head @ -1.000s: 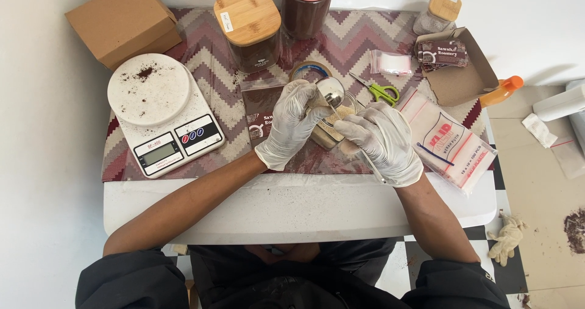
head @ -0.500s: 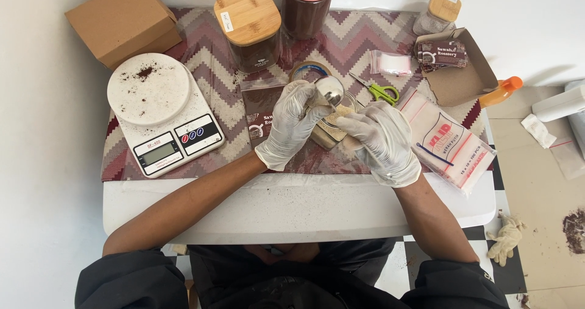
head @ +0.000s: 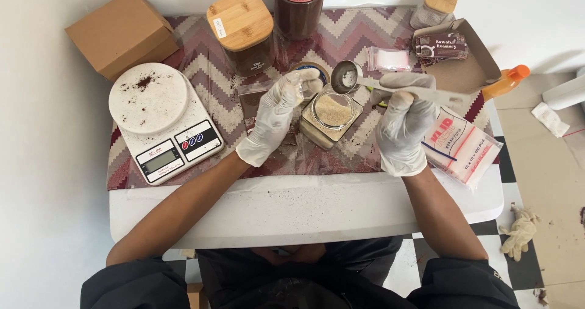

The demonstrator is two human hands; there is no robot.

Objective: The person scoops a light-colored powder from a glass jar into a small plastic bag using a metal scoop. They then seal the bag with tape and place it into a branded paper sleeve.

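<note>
Hovering over an open jar of pale granules [head: 332, 111]: gloved right hand [head: 403, 126] gripping a metal measuring spoon [head: 347, 77], gloved left hand [head: 277, 111] clutching a small clear bag [head: 298, 89].

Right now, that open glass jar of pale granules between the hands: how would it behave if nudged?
The glass jar looks squat and squarish, so it would probably slide, not roll. It seems nearly full of granules, so likely heavy for its size. With no lid on it, a tip would likely spill onto the patterned cloth.
</note>
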